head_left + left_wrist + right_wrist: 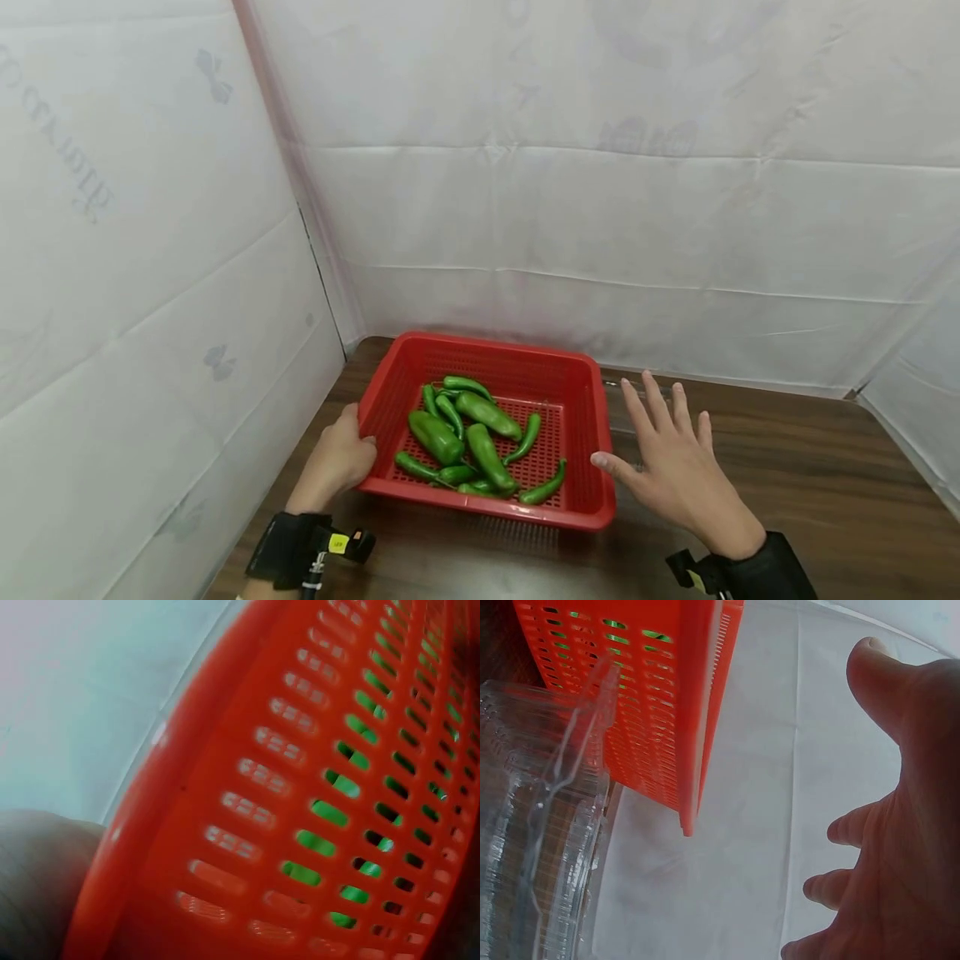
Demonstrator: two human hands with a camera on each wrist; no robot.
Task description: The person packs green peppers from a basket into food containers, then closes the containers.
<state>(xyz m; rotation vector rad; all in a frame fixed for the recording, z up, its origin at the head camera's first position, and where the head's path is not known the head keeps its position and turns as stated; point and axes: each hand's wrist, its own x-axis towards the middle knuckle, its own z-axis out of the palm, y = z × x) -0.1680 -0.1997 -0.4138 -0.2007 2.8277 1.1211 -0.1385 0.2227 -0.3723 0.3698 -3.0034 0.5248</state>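
Two hands: framing a red perforated plastic basket (585, 400) on a dark wood-grain table (810, 467), seen from the head camera.
Basket contents: a heap of glossy green peppers (472, 442), long and short, is lying toward the basket's near-left part.
Left hand (335, 464): gripping the basket's left rim near the front corner, fingers curling over the edge, a black wrist strap (296, 546) showing below it.
Right hand (671, 462): hovering just right of the basket, fingers spread and straight, thumb pointing toward the basket's right wall; it is holding nothing, and contact with the basket cannot be told.
Clear container: a transparent plastic box (626, 408) is sitting against the basket's right side, partly under the right hand.
Backdrop: white creased sheeting (600, 208) is enclosing the table on three sides.

Left wrist view: the basket's red slotted wall (285, 825) is filling the frame, tilted, with green showing through the slots; a blurred part of the left hand (37, 885) is lying at the lower left, against the rim.

Right wrist view: the right hand (900, 847) is standing open, thumb up and fingers apart, clear of the basket.
Basket corner: the red slotted wall (652, 712) is hanging at upper left, with the ribbed transparent plastic box (540, 840) just beside it and white sheeting behind.
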